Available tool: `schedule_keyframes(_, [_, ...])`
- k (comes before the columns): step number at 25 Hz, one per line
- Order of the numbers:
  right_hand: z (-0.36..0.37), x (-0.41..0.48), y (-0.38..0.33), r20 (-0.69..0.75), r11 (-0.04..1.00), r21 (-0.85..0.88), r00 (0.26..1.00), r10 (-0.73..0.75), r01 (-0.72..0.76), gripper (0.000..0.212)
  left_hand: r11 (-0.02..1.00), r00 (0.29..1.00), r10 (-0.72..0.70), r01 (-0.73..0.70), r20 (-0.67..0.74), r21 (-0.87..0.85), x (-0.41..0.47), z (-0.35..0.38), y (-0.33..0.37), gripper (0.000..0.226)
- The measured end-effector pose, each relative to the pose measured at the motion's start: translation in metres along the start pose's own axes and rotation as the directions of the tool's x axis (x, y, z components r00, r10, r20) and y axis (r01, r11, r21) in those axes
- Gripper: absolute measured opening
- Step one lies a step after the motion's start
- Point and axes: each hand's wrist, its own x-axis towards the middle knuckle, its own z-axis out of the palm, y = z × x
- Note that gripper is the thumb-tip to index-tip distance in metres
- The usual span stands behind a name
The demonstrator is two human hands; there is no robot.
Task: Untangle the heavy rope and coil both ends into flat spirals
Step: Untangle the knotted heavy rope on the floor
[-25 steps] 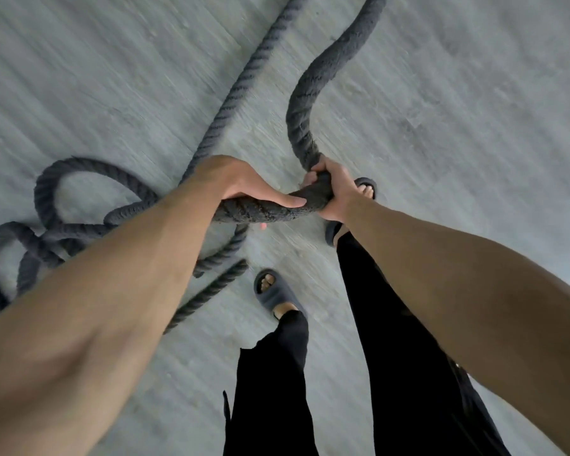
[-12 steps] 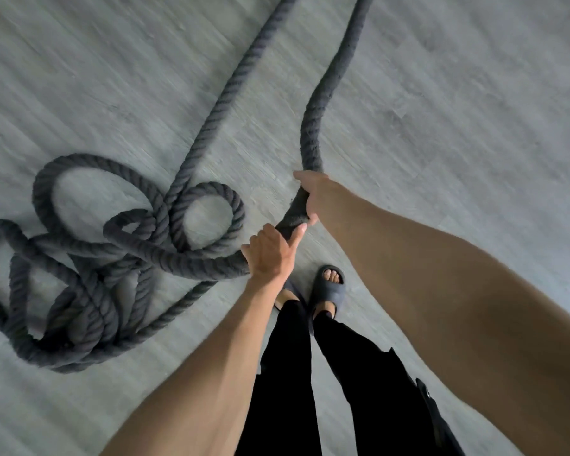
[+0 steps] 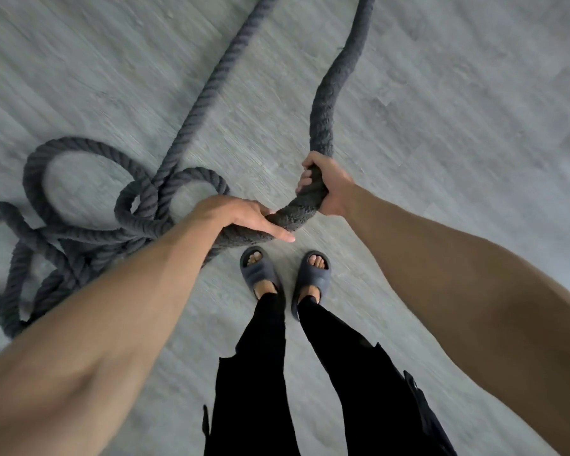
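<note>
Found rope (image 3: 320, 126) thick, heavy, limp; gripped by left hand (image 3: 241, 218) and right hand (image 3: 326, 185), clear of tangle (image 3: 79, 225).

- Floor (image 3: 441, 133): pale grey, with a wood-grain plank pattern; faint seams between boards show on the right. It fills the whole background, and much of it is blurred.
- Left slide (image 3: 259, 273): dark blue-grey, open-toed, toes showing; it stands near the middle of the scene and points toward the far side.
- Right slide (image 3: 311, 281): the same kind and colour, just beside the left one and apart from it, also pointing far.
- Trousers (image 3: 359, 390): black and loose, running from the ankles down to the near edge. A side slit shows at the left leg's hem.
</note>
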Motion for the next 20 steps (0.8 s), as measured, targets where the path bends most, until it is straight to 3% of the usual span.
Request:
schedule_keyframes(2, [-0.001, -0.005, 0.006, 0.058, 0.998, 0.053, 0.998, -0.022, 0.019, 0.023, 1.0, 0.994, 0.002, -0.001, 0.105, -0.008, 0.0, -0.001, -0.001, 0.091])
schedule_keyframes(3, [0.0, -0.005, 0.01, 0.062, 0.996, 0.082, 0.997, -0.04, 0.035, 0.02, 0.998, 0.996, 0.016, -0.011, 0.085, -0.06, 0.001, 0.001, -0.007, 0.078])
schedule_keyframes(5, [0.004, -0.006, 0.025, 0.03, 0.985, 0.151, 0.996, -0.085, 0.079, 0.017, 0.975, 0.997, -0.004, -0.013, -0.078, -0.223, 0.004, 0.012, -0.022, 0.068])
schedule_keyframes(6, [0.005, -0.005, 0.039, -0.007, 0.985, 0.146, 0.995, -0.095, 0.095, 0.026, 0.936, 0.987, -0.039, -0.019, -0.157, -0.351, 0.005, 0.019, -0.028, 0.066])
schedule_keyframes(8, [0.01, -0.005, 0.087, -0.098, 0.996, 0.034, 0.992, -0.079, 0.083, 0.039, 0.807, 0.947, -0.152, -0.046, -0.282, -0.589, 0.007, 0.034, -0.033, 0.063])
schedule_keyframes(10, [0.019, -0.007, 0.147, -0.119, 0.987, -0.159, 0.992, -0.051, 0.032, 0.043, 0.717, 0.91, -0.238, -0.071, -0.339, -0.694, 0.014, 0.039, -0.029, 0.06])
schedule_keyframes(13, [0.056, -0.02, 0.234, 0.127, 0.945, -0.325, 0.989, 0.073, -0.028, 0.07, 0.552, 0.919, -0.207, -0.174, -0.336, -0.815, 0.023, 0.044, -0.037, 0.067])
schedule_keyframes(15, [0.091, -0.024, 0.272, 0.18, 0.969, -0.248, 0.983, 0.046, 0.001, 0.085, 0.51, 0.921, -0.206, -0.186, -0.33, -0.839, 0.026, 0.049, -0.058, 0.066])
schedule_keyframes(18, [0.136, -0.024, 0.307, 0.025, 0.992, 0.075, 0.994, -0.102, 0.1, 0.038, 0.566, 0.937, -0.142, -0.187, -0.318, -0.803, 0.019, 0.051, -0.086, 0.069])
schedule_keyframes(19, [0.147, -0.023, 0.313, -0.042, 0.977, 0.161, 0.99, -0.136, 0.141, 0.028, 0.596, 0.949, -0.094, -0.189, -0.301, -0.78, 0.017, 0.05, -0.093, 0.07])
schedule_keyframes(20, [0.157, -0.025, 0.316, -0.094, 0.959, 0.221, 0.983, -0.16, 0.177, 0.034, 0.611, 0.962, -0.045, -0.187, -0.27, -0.769, 0.012, 0.051, -0.099, 0.068])
